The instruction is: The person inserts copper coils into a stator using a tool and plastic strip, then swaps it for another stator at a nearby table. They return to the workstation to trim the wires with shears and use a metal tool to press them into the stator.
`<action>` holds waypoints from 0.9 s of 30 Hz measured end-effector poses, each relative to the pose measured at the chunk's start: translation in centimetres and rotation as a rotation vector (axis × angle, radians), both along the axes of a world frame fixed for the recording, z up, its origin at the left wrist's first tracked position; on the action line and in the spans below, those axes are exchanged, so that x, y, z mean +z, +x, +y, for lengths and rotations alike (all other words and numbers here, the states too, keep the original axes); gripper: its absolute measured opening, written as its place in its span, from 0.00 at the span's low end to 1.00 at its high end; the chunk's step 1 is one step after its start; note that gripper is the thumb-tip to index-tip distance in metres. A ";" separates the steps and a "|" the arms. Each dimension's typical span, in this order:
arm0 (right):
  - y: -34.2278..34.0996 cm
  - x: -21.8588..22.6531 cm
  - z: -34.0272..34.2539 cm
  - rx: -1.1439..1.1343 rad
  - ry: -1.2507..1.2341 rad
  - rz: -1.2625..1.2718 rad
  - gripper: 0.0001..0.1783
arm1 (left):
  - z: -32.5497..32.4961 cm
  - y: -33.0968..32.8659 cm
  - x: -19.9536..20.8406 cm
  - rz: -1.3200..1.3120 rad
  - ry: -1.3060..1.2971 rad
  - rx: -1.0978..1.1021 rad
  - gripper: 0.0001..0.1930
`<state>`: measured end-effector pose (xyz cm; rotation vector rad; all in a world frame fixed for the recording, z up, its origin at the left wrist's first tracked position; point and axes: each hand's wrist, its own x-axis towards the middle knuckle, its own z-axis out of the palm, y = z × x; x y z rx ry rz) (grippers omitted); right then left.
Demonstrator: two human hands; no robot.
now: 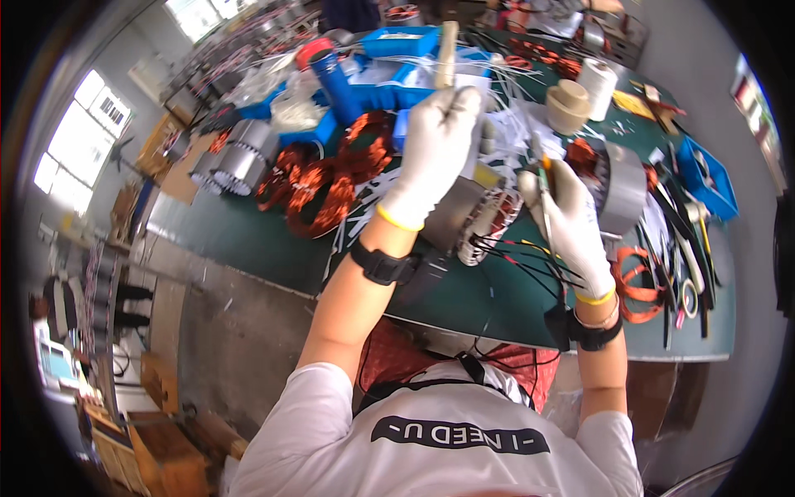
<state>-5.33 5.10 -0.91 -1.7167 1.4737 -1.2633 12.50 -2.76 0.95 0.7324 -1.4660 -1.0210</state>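
A motor stator (454,211) lies on the green table in front of me, its laced winding end (490,224) facing right. Several black-sleeved lead wires (530,258) run from it toward my right wrist. My left hand (439,145), in a white glove, is raised above the stator with its fingers closed. A pale wooden handle (447,54) rises just beyond that fist; whether I grip it cannot be made out. In its white glove, my right hand (571,215) pinches a slim tool with orange and green parts (545,166), right of the winding.
Copper coils (327,195) and another stator (240,157) lie to the left. Blue bins (402,41) and a blue cylinder (335,87) stand behind. On the right are a grey stator (621,190), a white thread spool (596,87), loose sleeving (683,240) and a blue tray (706,176).
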 end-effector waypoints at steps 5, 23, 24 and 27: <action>-0.6 0.2 0.2 -0.031 -0.030 0.136 0.23 | 1.2 -2.0 0.7 0.007 0.089 -0.111 0.15; -1.9 -0.6 -0.2 0.021 0.084 -0.182 0.25 | 2.3 -0.6 0.7 0.157 0.266 -0.410 0.21; -1.9 -0.6 -0.2 0.024 0.085 -0.183 0.25 | 2.3 -0.5 0.7 0.150 0.255 -0.352 0.22; -1.2 0.4 0.7 0.024 -0.041 0.060 0.23 | 1.3 -1.3 0.9 0.150 0.191 -0.177 0.16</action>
